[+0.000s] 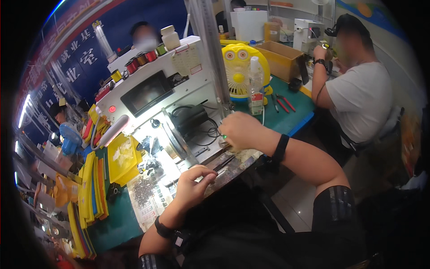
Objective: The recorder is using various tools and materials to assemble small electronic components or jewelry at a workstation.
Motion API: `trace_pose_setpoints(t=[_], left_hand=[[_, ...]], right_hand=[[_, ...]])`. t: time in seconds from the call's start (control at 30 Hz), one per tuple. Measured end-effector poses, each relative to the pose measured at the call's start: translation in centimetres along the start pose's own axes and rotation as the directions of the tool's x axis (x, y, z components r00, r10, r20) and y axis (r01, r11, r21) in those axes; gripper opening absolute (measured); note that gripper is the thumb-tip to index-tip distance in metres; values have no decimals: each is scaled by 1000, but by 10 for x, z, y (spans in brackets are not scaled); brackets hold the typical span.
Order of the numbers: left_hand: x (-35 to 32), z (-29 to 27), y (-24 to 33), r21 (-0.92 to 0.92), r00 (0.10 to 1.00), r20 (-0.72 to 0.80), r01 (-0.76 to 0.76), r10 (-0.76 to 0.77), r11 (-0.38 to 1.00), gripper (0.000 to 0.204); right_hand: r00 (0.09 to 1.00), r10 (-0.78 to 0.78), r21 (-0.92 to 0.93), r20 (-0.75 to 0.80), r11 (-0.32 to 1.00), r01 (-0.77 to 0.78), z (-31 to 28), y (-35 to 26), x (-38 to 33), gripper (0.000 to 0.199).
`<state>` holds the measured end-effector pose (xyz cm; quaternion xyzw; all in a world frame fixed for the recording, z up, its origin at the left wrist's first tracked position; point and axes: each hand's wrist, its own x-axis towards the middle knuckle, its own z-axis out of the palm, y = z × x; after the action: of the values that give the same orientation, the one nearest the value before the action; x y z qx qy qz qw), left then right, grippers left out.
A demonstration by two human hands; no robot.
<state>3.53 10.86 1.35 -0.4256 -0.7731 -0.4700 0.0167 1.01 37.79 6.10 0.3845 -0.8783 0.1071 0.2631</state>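
Low over the front of the bench, my left hand (193, 184) has its thumb and forefinger pinched together. A thin dark rod (225, 162) lies just beyond those fingertips; whether they hold it I cannot tell. My right hand (242, 130) is higher and to the right, beside the machine's metal post (214, 58). Its fingers are curled closed, and what they grip is hidden. A small green light (224, 136) shows at its fingertips. To the left stands a white machine with a dark screen (147, 93) and a brightly lit round wheel (172, 139).
A yellow tray (122, 168) and stacked coloured strips (92, 188) lie left. Thread spools (142, 58) line the machine's top. A yellow fan (237, 74), clear bottle (256, 96), pliers (283, 103) and cardboard box (281, 60) stand right. A co-worker (363, 85) sits far right.
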Motion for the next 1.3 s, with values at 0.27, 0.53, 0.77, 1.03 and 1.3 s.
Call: trace_pose_setpoints(t=[0.27, 0.53, 0.77, 1.03, 1.3], left_hand=[[-31, -24, -14, -993, 988, -15, 3, -155, 120, 25], [-37, -23, 6, -987, 978, -35, -67, -203, -149, 21], [-51, -26, 2, -998, 972, -30, -42, -231, -46, 40], [-72, -42, 2, -628, 905, -341, -19, -253, 778, 19], [-63, -56, 16, -128, 870, -476, 79, -131, 989, 8]], right_hand=[[952, 58, 246, -300, 969, 18, -39, -51, 34, 28], [914, -396, 146, -89, 902, 405, -10, -119, 63, 32], [894, -449, -7, 18, 894, 449, 10, -128, 76, 17], [973, -141, 103, -181, 981, 162, 2, -127, 80, 14], [980, -185, 128, -75, 973, 193, -20, -119, 75, 21]])
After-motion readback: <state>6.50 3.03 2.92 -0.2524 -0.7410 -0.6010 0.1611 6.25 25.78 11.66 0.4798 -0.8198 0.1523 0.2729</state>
